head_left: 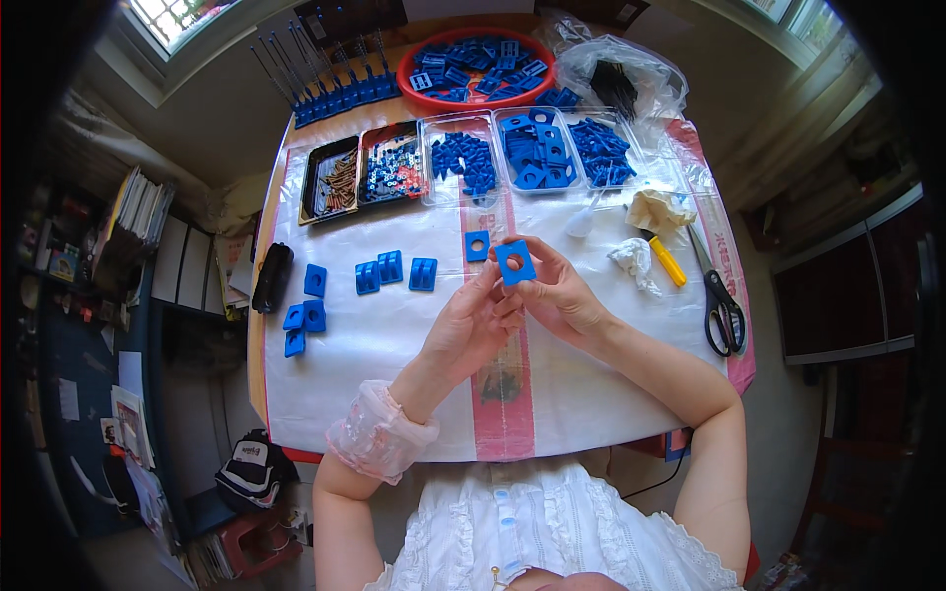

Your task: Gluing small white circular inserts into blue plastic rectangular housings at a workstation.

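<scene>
In front of me a blue square plate with a round hole [527,263] is held upright over the table. My right hand [564,294] pinches it along its right and lower edges. Close against it on the left, my left hand [471,323] has its fingers curled together. Its fingertips meet the plate's left side, and whatever they hold is hidden. Just beyond the left fingertips shows another blue holed plate [477,234]. Blue ribbed blocks [423,275] stand left of my hands. Farther left are several small blue pieces [314,280].
Along the back stand a tray of screws [307,195], a tray of nuts [367,184] and clear boxes of blue parts [502,178]. Behind them sit a red basin [406,71] and upright blue pieces with rods [340,97]. Scissors [723,313] and a yellow-handled tool [667,261] lie right.
</scene>
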### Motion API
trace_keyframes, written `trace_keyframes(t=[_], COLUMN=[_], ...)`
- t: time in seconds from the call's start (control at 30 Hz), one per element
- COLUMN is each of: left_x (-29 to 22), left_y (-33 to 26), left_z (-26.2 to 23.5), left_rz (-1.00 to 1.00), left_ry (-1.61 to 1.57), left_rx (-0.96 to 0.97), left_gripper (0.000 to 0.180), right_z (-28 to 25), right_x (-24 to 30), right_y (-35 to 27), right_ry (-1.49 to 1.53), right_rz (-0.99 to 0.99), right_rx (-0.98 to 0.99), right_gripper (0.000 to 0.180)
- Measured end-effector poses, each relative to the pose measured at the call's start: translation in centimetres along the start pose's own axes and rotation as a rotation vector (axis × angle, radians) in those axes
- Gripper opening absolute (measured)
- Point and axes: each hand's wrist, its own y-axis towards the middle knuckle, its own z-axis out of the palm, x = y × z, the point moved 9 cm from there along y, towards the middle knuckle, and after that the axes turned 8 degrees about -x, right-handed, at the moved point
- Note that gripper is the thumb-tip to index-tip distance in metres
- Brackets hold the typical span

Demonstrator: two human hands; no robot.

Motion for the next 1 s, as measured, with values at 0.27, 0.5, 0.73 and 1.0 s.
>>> trace_keyframes(t=[0.27, 0.5, 0.73, 1.0], left_x=[-0.16, -0.13, -0.13, -0.01], left_y=[0.34, 0.22, 0.12, 0.11], left_z=[-0.61, -0.32, -0.20, -0.11], left_rz=[0.013, 0.016, 0.006, -0.005], left_ry=[0.055, 0.059, 0.054, 0.042], left_rx=[0.039, 0.032, 0.037, 0.030], left_gripper=[0.029, 0.028, 0.028, 0.028], right_z=[0.40, 0.46, 0.49, 0.11], right_x=[-0.14, 0.04, 0.04, 0.02], right_y=[-0.14, 0.01, 0.12, 0.24], right_ry=[0.034, 0.001, -0.002, -0.018], right_rz=[0.030, 0.019, 0.016, 0.000], right_rx=[0.034, 0.053, 0.051, 0.047], right_gripper=[0.063, 0.063, 0.062, 0.061])
